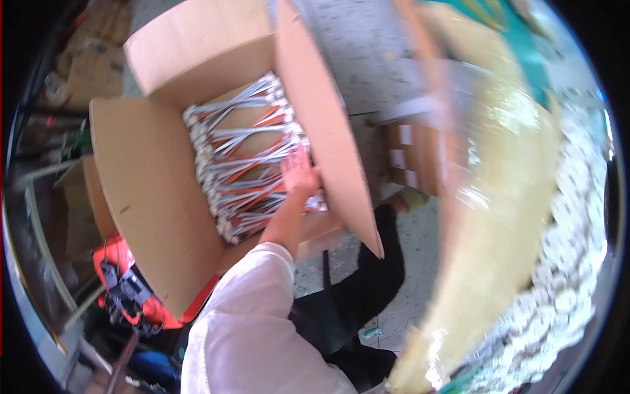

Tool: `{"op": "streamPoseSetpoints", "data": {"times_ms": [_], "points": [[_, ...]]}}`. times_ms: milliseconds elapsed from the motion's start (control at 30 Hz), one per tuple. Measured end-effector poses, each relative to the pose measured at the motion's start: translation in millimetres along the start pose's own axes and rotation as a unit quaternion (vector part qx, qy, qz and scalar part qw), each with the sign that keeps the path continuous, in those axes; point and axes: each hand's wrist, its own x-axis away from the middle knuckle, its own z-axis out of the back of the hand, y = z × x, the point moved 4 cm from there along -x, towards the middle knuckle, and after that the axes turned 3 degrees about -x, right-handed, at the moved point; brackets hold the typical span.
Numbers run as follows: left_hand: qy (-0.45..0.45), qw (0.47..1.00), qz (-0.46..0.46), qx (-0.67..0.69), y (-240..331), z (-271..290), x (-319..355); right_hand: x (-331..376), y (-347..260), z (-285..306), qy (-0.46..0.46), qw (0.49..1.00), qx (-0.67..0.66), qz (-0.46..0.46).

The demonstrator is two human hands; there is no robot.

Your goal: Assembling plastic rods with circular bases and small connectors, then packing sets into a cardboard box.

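My left hand (299, 173), at the end of a white-sleeved arm, reaches into a large open cardboard box (147, 184). Its fingers look stretched out, resting on the right side of the layered cable bundles (252, 138). These bundles have white-grey and orange wires, with white ends lined up along the left and right sides. Brown cardboard shows between them. I see nothing gripped in the hand, though the fingertips are slightly blurred. My right hand is out of view.
A blurred cardboard flap with shiny clear tape (499, 177) fills the right side. Beyond it lie many white round-ended pieces (564, 262). A smaller carton (415, 154) stands on the speckled floor. Red-and-black equipment (131, 289) sits left of the box. My black-clad leg (367, 282) is below.
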Motion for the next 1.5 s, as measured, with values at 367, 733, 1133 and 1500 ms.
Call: {"op": "streamPoseSetpoints", "data": {"times_ms": [367, 733, 1133, 1500], "points": [[0.144, 0.892, -0.263, 0.338, -42.8, 145.5, 128.1, -7.0, 8.0, 24.9, 0.019, 1.0, 0.017, 0.015], [0.53, 0.61, -0.546, 0.223, 79.8, 526.7, 321.4, 23.6, 14.0, 29.4, 0.082, 0.993, -0.07, 0.049], [0.222, 0.58, -0.746, 0.24, 274.8, 400.2, 462.1, 253.7, 95.1, 160.2, 0.45, 0.875, 0.101, -0.148], [0.236, 0.585, -0.747, 0.209, 292.6, 381.1, 466.4, 346.3, 195.2, 146.8, 0.332, 0.809, 0.061, -0.482]]}}
